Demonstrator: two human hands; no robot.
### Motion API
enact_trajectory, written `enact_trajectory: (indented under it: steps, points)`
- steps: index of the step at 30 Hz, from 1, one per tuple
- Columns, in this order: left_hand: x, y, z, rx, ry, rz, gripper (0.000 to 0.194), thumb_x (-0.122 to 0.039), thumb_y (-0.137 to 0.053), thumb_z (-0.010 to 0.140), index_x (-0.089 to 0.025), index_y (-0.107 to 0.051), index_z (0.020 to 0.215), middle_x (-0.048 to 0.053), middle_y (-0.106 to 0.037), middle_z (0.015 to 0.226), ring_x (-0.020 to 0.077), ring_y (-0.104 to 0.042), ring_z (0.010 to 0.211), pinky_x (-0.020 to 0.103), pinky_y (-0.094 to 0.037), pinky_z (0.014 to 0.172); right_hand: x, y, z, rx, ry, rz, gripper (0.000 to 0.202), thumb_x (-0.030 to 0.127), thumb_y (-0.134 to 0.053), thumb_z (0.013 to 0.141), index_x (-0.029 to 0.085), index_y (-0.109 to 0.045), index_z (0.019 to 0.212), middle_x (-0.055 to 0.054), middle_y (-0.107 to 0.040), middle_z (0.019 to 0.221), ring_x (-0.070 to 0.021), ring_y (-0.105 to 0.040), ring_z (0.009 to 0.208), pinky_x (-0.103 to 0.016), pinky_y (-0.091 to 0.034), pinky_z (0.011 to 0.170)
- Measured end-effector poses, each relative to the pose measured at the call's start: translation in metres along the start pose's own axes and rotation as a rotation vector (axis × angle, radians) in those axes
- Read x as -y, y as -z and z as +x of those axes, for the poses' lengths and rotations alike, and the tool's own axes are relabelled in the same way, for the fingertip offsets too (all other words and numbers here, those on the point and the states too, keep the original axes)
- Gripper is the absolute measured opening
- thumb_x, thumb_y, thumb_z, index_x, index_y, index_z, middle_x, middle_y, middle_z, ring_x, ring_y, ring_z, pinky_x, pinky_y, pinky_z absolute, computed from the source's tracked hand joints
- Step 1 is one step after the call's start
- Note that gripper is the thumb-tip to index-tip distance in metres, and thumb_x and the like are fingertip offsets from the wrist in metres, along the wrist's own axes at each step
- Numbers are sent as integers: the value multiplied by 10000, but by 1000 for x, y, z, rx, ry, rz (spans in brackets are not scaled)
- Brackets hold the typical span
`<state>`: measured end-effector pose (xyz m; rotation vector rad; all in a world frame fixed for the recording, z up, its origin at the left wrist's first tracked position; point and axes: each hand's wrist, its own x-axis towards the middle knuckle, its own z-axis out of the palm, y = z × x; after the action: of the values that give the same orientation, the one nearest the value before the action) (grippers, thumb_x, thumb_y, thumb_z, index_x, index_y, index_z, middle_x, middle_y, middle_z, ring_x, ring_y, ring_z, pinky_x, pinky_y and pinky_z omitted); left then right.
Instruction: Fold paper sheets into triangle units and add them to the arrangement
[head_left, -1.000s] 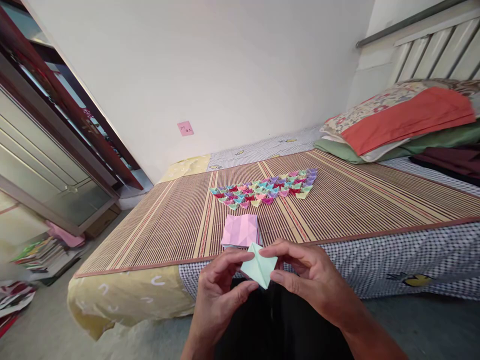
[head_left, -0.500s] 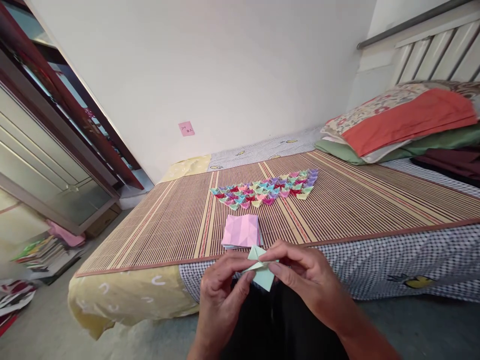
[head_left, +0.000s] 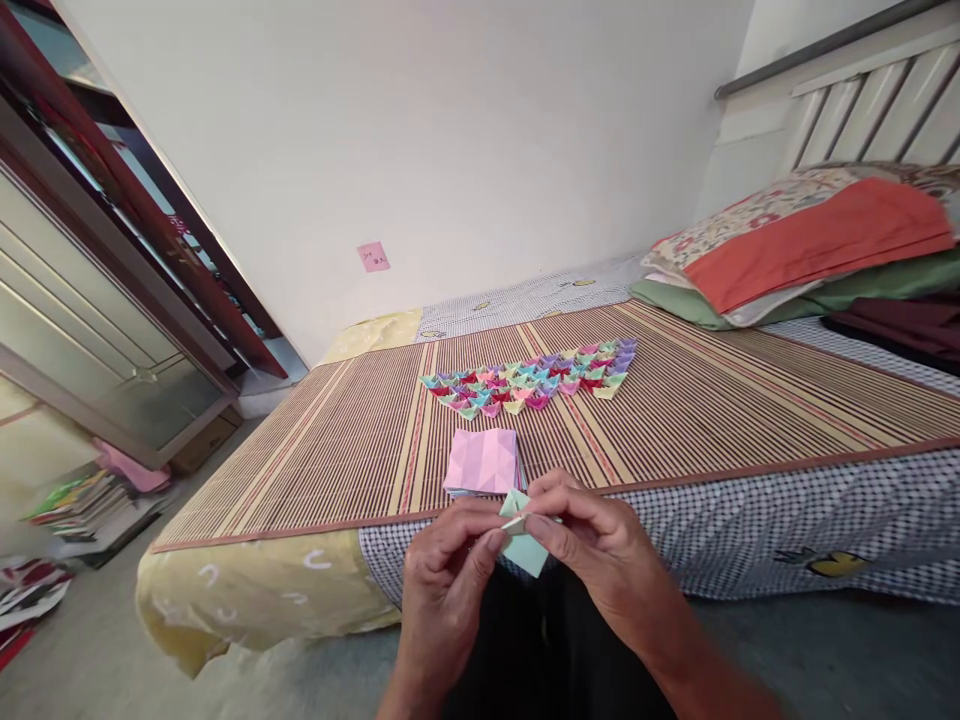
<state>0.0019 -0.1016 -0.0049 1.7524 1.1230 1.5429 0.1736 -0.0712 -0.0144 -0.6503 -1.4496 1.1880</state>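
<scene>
A pale green sheet of origami paper (head_left: 526, 554), partly folded, is held up in front of the bed's edge. My left hand (head_left: 451, 565) pinches its left side between thumb and fingers. From the right, my right hand (head_left: 589, 535) grips the paper's middle flap with thumb and forefinger, the two thumbs close together. Just beyond the hands lies a stack of square paper (head_left: 484, 460), its top sheet pink with a triangle pattern. Farther back, several rows of small folded paper boats (head_left: 529, 375) in many colours stand close together on the mat.
A striped bamboo mat (head_left: 337, 450) covers the bed. Pillows (head_left: 817, 245) and dark folded cloth (head_left: 900, 330) lie at the right. A pink note (head_left: 373, 257) is on the wall. Books (head_left: 90, 510) are piled on the floor at the left, near a sliding door (head_left: 97, 310).
My right hand has shifted slightly left, and its thumb now lies nearer the left thumb. The raised middle flap of the green paper looks narrower, pressed between the fingers.
</scene>
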Motion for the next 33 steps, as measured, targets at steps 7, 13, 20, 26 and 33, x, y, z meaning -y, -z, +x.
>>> enact_trajectory:
  steps: [7,13,20,26,33]
  points:
    - [4,-15,-6,-138,137,-117,58,-252,-768,898,-220,-761,851,1,-742,819,145,-670,772,224,-535,713,1,-10,0,-123,12,-106,204,302,-666,947,208,-672,766,-36,-593,928,-176,-581,826,-270,-450,644]
    - [-6,-20,-5,-182,198,-116,165,-310,-749,907,-182,-739,802,13,-714,752,139,-632,690,224,-516,649,4,-10,0,-122,-7,-135,212,343,-657,958,206,-655,796,-25,-626,872,-153,-582,738,-258,-466,620]
    - [-2,-23,-5,-264,276,-206,200,-352,-800,855,-175,-726,799,14,-705,718,128,-629,643,205,-523,599,4,1,-4,-163,-96,-52,213,400,-777,878,212,-700,941,-26,-726,834,-179,-699,765,-257,-571,672]
    - [-1,-25,-7,-271,288,-217,179,-333,-808,853,-176,-732,813,12,-718,716,131,-649,652,206,-535,608,4,1,-2,-174,-121,-86,215,412,-774,869,200,-741,879,-43,-759,815,-185,-718,742,-260,-584,664]
    - [2,-24,-10,-250,247,-137,128,-302,-779,886,-186,-735,856,13,-732,760,134,-665,687,212,-535,636,2,-1,-3,-164,-121,-100,191,401,-754,894,211,-740,905,-27,-749,826,-180,-697,764,-261,-551,683]
